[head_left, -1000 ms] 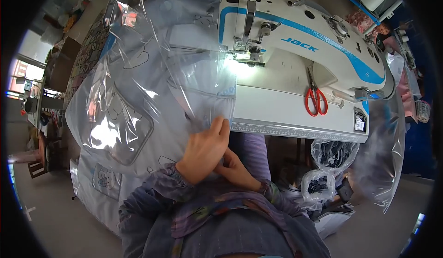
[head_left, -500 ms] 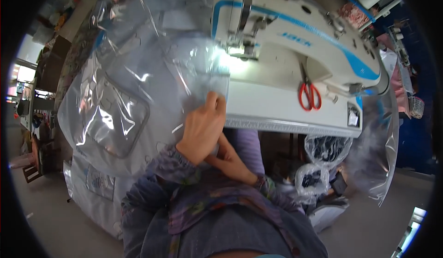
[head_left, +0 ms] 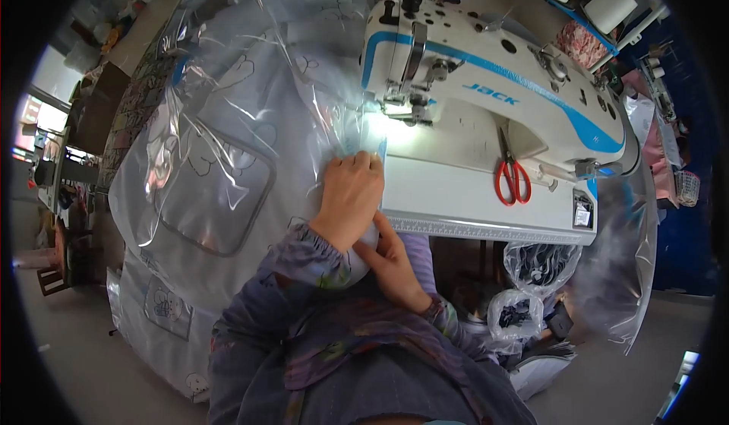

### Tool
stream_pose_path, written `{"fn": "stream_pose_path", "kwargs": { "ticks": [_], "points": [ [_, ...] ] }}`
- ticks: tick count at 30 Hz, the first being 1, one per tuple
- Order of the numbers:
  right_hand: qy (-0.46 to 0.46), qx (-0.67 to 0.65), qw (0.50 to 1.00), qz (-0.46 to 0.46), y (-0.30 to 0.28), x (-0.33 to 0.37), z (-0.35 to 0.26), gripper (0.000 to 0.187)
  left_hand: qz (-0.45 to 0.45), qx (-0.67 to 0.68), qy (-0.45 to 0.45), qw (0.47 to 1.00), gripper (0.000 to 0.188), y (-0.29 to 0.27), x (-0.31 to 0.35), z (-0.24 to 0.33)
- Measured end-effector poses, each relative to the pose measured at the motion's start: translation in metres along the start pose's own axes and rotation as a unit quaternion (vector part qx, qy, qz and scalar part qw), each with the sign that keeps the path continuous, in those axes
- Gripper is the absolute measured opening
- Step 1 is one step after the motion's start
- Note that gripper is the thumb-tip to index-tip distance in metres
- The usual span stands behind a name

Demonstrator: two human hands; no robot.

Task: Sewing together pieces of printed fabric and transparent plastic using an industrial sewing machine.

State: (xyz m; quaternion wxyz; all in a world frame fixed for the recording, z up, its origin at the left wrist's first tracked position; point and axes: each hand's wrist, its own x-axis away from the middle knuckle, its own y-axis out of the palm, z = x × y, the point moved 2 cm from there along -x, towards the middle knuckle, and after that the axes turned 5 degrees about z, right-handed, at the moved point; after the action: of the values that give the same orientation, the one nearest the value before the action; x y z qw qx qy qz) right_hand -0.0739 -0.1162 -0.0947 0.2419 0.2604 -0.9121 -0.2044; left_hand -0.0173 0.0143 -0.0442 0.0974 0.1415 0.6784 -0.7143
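A large clear plastic sheet (head_left: 296,148) with grey line drawings covers the left side and runs up to the needle area of a white and blue sewing machine (head_left: 493,83). My left hand (head_left: 351,197) lies on the sheet's right edge, just in front of the lit presser foot (head_left: 410,115), with its fingers bent and pressed together on the plastic. Below the machine bed's front edge, my right hand (head_left: 399,269) has thumb and fingers closed around the sheet's near edge. Its fingertips are partly hidden by the plastic and my left hand.
Red-handled scissors (head_left: 513,178) lie on the machine bed (head_left: 471,205), whose front edge carries a ruler strip. Clear bags with dark pieces (head_left: 541,262) hang below it on the right. White thread cones (head_left: 610,6) stand at the far right. More plastic drapes down at the right.
The machine and sheet sit slightly lower in view. My left hand has gone from pinching with raised fingers to lying flatter on the sheet edge. My right hand has shifted slightly right.
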Motion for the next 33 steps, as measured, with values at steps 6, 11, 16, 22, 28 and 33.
{"fn": "stream_pose_path", "kwargs": {
  "ticks": [6,11,16,22,28,33],
  "points": [
    [-0.055,0.035,0.998,0.015,-0.004,-0.014,0.007,0.068,0.015,0.023,-0.002,1.0,0.024,0.016,-0.015,-0.014],
    [-0.029,-0.148,0.989,0.007,-0.005,0.012,0.002,0.047,0.108,-0.027,-0.006,0.994,0.032,-0.027,0.027,-0.018],
    [0.102,-0.25,0.961,-0.069,-0.001,-0.004,0.008,0.036,0.125,-0.072,-0.018,0.989,0.023,-0.084,0.064,-0.041],
    [-0.06,-0.063,0.979,-0.185,0.011,-0.087,0.038,0.035,0.063,0.008,0.07,0.996,0.018,-0.12,0.038,0.009],
    [-0.134,0.165,0.947,-0.241,0.033,-0.028,0.085,0.035,-0.06,0.049,-0.012,0.997,0.016,-0.073,0.071,-0.018],
    [-0.163,0.34,0.891,-0.252,-0.023,0.022,0.087,0.035,-0.076,0.027,-0.1,0.992,0.021,-0.057,0.109,-0.059]
  ]
}}
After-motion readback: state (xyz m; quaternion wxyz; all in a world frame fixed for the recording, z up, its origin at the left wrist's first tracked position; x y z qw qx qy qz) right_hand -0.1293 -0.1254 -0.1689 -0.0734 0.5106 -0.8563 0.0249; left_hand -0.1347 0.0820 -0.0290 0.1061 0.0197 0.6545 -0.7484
